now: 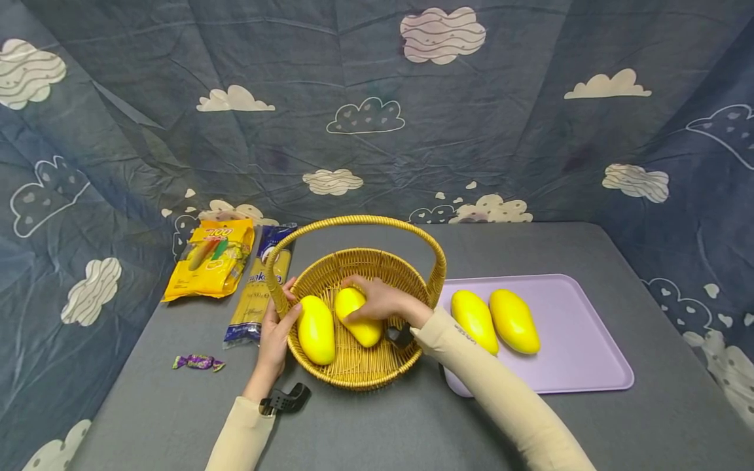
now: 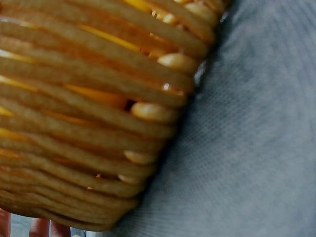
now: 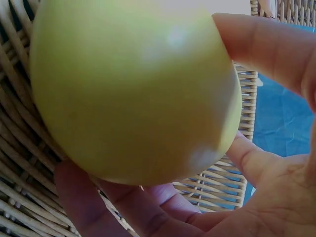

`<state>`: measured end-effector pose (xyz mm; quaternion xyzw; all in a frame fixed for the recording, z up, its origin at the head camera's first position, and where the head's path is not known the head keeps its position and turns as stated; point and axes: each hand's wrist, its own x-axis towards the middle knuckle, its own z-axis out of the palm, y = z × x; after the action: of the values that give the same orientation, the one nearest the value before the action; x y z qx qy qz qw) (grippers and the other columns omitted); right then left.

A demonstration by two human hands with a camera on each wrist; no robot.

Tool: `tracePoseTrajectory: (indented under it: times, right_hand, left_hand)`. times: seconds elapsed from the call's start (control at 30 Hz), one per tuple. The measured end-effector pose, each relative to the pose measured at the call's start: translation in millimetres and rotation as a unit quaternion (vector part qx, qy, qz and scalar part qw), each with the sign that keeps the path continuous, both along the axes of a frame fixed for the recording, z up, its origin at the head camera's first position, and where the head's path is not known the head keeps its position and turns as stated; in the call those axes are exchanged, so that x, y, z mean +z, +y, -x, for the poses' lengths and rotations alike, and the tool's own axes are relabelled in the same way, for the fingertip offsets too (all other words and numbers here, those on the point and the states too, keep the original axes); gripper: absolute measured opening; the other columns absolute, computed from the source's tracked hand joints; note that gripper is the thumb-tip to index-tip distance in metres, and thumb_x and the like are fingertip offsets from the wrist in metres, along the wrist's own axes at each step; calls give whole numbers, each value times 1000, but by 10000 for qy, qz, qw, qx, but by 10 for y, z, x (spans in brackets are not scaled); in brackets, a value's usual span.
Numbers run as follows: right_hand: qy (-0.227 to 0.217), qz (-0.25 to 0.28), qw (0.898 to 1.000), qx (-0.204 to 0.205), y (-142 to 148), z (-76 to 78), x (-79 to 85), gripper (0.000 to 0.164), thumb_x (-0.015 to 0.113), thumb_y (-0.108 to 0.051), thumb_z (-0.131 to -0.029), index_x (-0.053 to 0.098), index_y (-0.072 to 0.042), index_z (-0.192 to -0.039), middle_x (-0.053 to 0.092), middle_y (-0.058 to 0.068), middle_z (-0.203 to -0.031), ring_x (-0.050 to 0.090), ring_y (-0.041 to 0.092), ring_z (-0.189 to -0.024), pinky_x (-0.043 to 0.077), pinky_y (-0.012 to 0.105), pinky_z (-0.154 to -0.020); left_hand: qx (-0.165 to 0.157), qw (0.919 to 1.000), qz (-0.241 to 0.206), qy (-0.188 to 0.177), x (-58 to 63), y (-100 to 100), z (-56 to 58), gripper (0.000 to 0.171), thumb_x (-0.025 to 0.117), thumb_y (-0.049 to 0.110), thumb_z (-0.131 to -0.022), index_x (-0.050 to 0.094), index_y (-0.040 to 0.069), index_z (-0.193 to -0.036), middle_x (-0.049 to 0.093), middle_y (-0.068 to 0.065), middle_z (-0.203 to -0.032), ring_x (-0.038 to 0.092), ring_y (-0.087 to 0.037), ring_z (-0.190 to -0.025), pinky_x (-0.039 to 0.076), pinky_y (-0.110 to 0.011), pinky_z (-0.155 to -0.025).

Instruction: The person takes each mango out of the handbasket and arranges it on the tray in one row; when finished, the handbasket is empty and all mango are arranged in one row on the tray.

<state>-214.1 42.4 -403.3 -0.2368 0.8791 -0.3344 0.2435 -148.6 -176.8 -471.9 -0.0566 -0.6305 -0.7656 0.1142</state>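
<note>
Only head view shows purple candy (image 1: 199, 362); right hand (image 1: 381, 300) grips mango (image 1: 364, 332).

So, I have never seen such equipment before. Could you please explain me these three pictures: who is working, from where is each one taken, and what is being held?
There is no machine here: a person works with two bare hands. The widest picture comes from a camera on the head, looking forward and down. The close ones come from the left wrist camera and the right wrist camera, each watching its own hand's work.

On the grey table are a wicker basket, a lilac tray with two mangoes, a yellow bag, a blue-and-yellow packet and a purple sweet.

The left hand holds the basket's rim. The right hand grips a mango inside it; another mango lies there too.
</note>
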Motion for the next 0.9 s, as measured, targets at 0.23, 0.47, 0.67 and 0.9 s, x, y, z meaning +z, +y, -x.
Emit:
tracePoseTrajectory:
  times: [0.23,0.47,0.67,0.9]
  right_hand:
    - [-65,-37,10000,49,21,-29,-9,66,77,-29,-78,46,-21,-135,48,17,-116,50,27,-98,46,38,-78]
    - [-88,239,9995,178,50,-40,-15,65,77,-25,-79,45,-16,-135,56,7,-109,53,21,-94,46,34,-79]
    - [-40,119,9998,162,77,-61,-8,65,77,-27,-78,45,-18,-134,56,7,-111,53,21,-94,45,35,-80]
    - [-58,158,9998,48,128,-84,49,66,77,-31,-78,46,-20,-134,58,4,-105,55,19,-92,46,34,-79]
  left_hand:
    - [10,10000,-23,-20,7,4,-5,29,53,6,-97,40,-10,-117,34,-7,-149,27,-18,-137,19,-34,-112]
    - [5,10000,28,-15,3,0,-6,29,53,6,-97,40,-11,-116,31,-13,-150,26,-20,-137,18,-36,-113]
    - [0,10000,-10,-27,0,3,-9,29,52,5,-97,39,-12,-116,28,-16,-151,26,-19,-137,19,-34,-112]
    - [10,10000,-19,-21,-1,3,1,30,52,5,-97,37,-13,-116,28,-16,-151,25,-20,-138,19,-34,-112]
